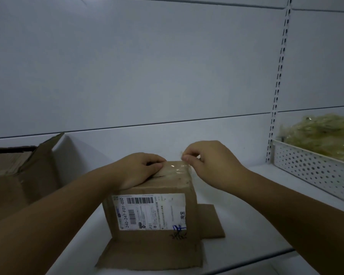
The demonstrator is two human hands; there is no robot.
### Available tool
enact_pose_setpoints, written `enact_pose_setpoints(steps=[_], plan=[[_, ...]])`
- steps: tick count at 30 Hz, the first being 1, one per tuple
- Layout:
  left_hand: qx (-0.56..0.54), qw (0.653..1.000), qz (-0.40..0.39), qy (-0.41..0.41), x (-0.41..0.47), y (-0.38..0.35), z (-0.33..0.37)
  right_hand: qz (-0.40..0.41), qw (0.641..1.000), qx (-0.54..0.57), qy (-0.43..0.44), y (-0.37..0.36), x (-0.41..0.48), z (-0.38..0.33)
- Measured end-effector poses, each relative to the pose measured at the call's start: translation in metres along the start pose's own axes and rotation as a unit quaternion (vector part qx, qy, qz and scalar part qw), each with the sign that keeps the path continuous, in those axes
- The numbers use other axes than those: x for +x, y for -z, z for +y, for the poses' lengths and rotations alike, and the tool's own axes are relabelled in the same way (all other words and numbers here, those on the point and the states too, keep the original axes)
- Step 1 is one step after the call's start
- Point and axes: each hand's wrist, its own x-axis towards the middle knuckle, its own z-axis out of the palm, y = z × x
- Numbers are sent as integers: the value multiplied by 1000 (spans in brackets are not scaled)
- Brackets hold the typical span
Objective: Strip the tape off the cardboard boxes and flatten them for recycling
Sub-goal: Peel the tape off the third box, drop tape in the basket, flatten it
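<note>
A: Box location, step?
B: The box (153, 211) is stood on the shelf (246, 195) at 6 o'clock; stripping is judged underway. The tape (175, 169) end is pinched by the right hand (209, 163) at 1 o'clock; the top is gripped by the left hand (139, 171), fingers curled, at 11 o'clock.
A: Next?
B: A steady pull is required, box braced.

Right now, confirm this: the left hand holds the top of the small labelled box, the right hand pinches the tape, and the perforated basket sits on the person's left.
Wrong on one point: the head view shows the perforated basket on the person's right, not left. The left hand does hold the top of the small labelled box, and the right hand pinches the tape.
</note>
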Motion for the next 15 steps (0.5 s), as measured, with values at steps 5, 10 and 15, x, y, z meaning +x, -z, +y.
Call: enact_pose_setpoints(steps=[5,10,15], plan=[[31,999,11,31,3,-1,-2,19,999,34,-5,1,-3,0],[57,997,13,44,8,-4,-1,3,1000,-20,12,3,-5,-7],[72,997,14,32,11,-6,-2,25,993,-66,98,8,-11,-27]])
